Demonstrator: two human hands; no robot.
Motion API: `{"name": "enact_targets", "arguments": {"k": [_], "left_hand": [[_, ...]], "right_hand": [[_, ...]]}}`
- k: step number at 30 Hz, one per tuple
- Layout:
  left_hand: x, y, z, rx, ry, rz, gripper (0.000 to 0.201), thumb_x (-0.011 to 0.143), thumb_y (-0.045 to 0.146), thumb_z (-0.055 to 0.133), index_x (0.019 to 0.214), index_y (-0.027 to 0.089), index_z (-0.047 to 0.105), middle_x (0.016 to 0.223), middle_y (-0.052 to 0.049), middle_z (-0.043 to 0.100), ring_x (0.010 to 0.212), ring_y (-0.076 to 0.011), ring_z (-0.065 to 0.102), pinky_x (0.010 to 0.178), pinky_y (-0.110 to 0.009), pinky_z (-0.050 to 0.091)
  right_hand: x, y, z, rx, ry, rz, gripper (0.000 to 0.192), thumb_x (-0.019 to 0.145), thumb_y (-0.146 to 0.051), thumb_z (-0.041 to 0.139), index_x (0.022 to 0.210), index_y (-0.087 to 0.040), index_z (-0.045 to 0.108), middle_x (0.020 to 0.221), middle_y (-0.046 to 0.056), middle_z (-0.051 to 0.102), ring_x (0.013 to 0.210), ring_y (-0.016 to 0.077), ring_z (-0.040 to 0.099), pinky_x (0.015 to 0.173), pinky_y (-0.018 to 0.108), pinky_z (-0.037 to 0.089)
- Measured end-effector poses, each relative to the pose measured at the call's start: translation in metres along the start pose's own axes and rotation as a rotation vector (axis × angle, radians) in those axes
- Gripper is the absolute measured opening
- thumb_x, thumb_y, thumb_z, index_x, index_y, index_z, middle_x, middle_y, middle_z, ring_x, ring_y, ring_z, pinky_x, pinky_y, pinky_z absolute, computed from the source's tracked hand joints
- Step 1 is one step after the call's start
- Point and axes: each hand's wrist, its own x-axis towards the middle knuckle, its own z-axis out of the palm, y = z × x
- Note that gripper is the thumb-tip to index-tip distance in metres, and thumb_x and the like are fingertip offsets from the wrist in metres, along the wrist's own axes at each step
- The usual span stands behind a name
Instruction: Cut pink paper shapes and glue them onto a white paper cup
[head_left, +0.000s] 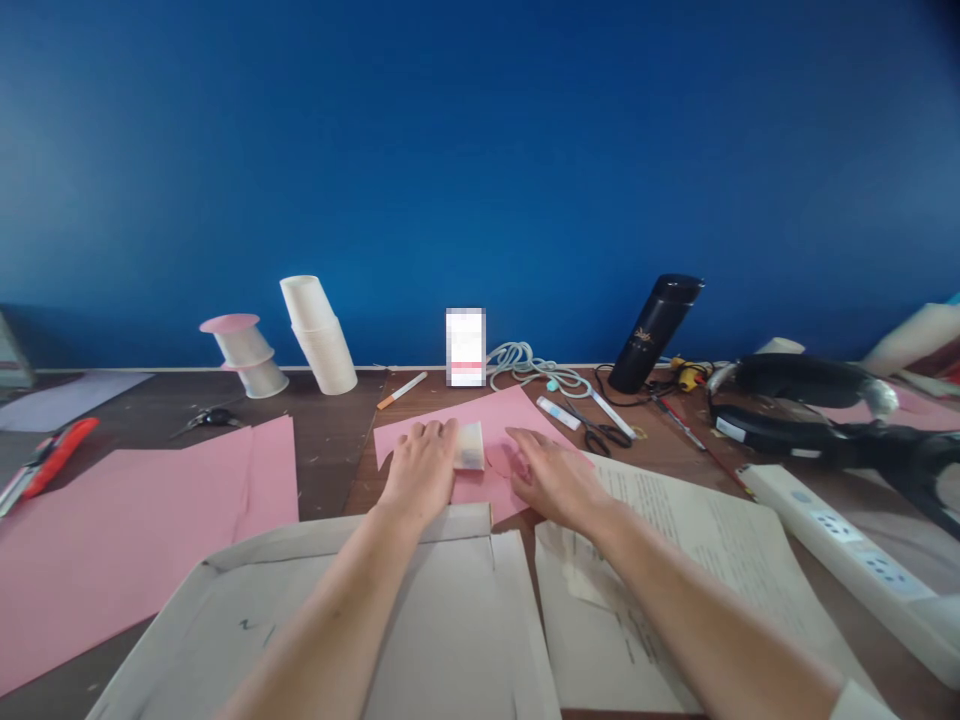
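My left hand (422, 462) is wrapped over a white paper cup (471, 446) that lies on its side. Beneath the cup is a sheet of pink paper (427, 418) on the brown table, and part of the cup is hidden by my fingers. To its right, my right hand (553, 476) rests over the same sheet, with thumb and forefinger apart and nothing visible between them. A thin dark curved line (496, 470) shows on the pink sheet between the hands.
Stacked paper cups (319, 335), cups with pink discs (244, 350), a utility knife (56, 460), pink sheets (150, 520) and a white box (450, 610) lie leftward and in front. Scissors (604, 436), a black flask (652, 335), printed sheets (697, 520) and a power strip (855, 560) are rightward.
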Motion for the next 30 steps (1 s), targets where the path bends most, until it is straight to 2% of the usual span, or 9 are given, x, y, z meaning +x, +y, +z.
{"name": "enact_targets", "arguments": {"k": [4, 7, 9, 13, 16, 20, 23, 27, 30], "left_hand": [[0.000, -0.001, -0.001, 0.008, 0.004, -0.023, 0.042, 0.077, 0.012, 0.048, 0.119, 0.016, 0.043, 0.105, -0.012, 0.055, 0.103, -0.0290, 0.047, 0.080, -0.039, 0.037], [0.001, -0.003, 0.000, -0.002, 0.030, -0.039, 0.043, 0.078, 0.021, 0.055, 0.120, 0.018, 0.044, 0.104, -0.012, 0.055, 0.104, -0.0307, 0.048, 0.082, -0.041, 0.037], [0.001, -0.005, 0.000, -0.036, 0.038, -0.059, 0.047, 0.077, 0.029, 0.059, 0.121, 0.021, 0.045, 0.103, -0.011, 0.054, 0.103, -0.0310, 0.049, 0.082, -0.042, 0.038], [0.001, -0.007, -0.006, -0.190, 0.036, -0.140, 0.055, 0.075, 0.040, 0.062, 0.124, 0.025, 0.044, 0.107, -0.010, 0.048, 0.091, -0.0257, 0.056, 0.071, -0.034, 0.043], [0.002, -0.008, -0.011, -0.220, 0.080, -0.196, 0.057, 0.074, 0.043, 0.061, 0.125, 0.025, 0.043, 0.111, -0.011, 0.045, 0.089, -0.0244, 0.058, 0.068, -0.031, 0.044], [0.002, -0.009, -0.016, -0.149, 0.147, -0.216, 0.066, 0.074, 0.043, 0.061, 0.131, 0.021, 0.036, 0.120, -0.014, 0.044, 0.099, -0.0282, 0.056, 0.075, -0.035, 0.045], [0.001, -0.012, -0.019, -0.118, 0.169, -0.221, 0.069, 0.075, 0.046, 0.059, 0.133, 0.018, 0.034, 0.121, -0.016, 0.048, 0.103, -0.0307, 0.054, 0.079, -0.038, 0.044], [0.001, -0.016, -0.022, -0.111, 0.147, -0.238, 0.057, 0.075, 0.046, 0.058, 0.122, 0.018, 0.045, 0.112, -0.014, 0.056, 0.098, -0.0297, 0.056, 0.077, -0.037, 0.044], [0.000, -0.019, -0.022, -0.102, 0.104, -0.243, 0.043, 0.074, 0.043, 0.058, 0.110, 0.019, 0.053, 0.105, -0.012, 0.058, 0.096, -0.0292, 0.055, 0.075, -0.037, 0.044]], "right_hand": [[0.001, 0.005, 0.004, 0.026, 0.065, -0.006, 0.054, 0.077, -0.028, 0.055, 0.129, -0.021, 0.044, 0.127, 0.010, 0.054, 0.109, 0.0256, 0.054, 0.087, 0.036, 0.041], [0.002, 0.007, 0.010, 0.044, 0.106, -0.030, 0.062, 0.073, -0.037, 0.062, 0.130, -0.021, 0.044, 0.129, 0.009, 0.052, 0.118, 0.0272, 0.046, 0.097, 0.039, 0.036], [0.003, 0.007, 0.014, 0.048, 0.097, -0.032, 0.070, 0.070, -0.044, 0.065, 0.132, -0.022, 0.042, 0.131, 0.009, 0.050, 0.120, 0.0281, 0.044, 0.098, 0.040, 0.035], [0.005, 0.004, 0.018, 0.042, 0.051, 0.002, 0.074, 0.069, -0.051, 0.065, 0.132, -0.020, 0.042, 0.130, 0.010, 0.051, 0.118, 0.0291, 0.046, 0.096, 0.042, 0.037], [0.006, 0.001, 0.018, 0.033, 0.068, 0.006, 0.067, 0.071, -0.047, 0.064, 0.129, -0.019, 0.045, 0.127, 0.011, 0.054, 0.115, 0.0281, 0.049, 0.095, 0.041, 0.038], [0.006, -0.003, 0.016, 0.017, 0.099, -0.001, 0.056, 0.075, -0.034, 0.060, 0.127, -0.019, 0.046, 0.124, 0.011, 0.056, 0.111, 0.0263, 0.052, 0.091, 0.039, 0.041], [0.006, -0.002, 0.016, 0.027, 0.120, 0.017, 0.054, 0.076, -0.033, 0.058, 0.126, -0.019, 0.047, 0.122, 0.010, 0.057, 0.108, 0.0255, 0.055, 0.087, 0.037, 0.043], [0.008, 0.007, 0.017, 0.117, 0.151, 0.116, 0.050, 0.079, -0.043, 0.055, 0.124, -0.022, 0.049, 0.119, 0.009, 0.058, 0.101, 0.0241, 0.059, 0.083, 0.036, 0.046], [0.011, 0.018, 0.019, 0.227, 0.181, 0.157, 0.041, 0.084, -0.040, 0.048, 0.120, -0.021, 0.053, 0.117, 0.010, 0.059, 0.099, 0.0219, 0.060, 0.084, 0.035, 0.046]]}}
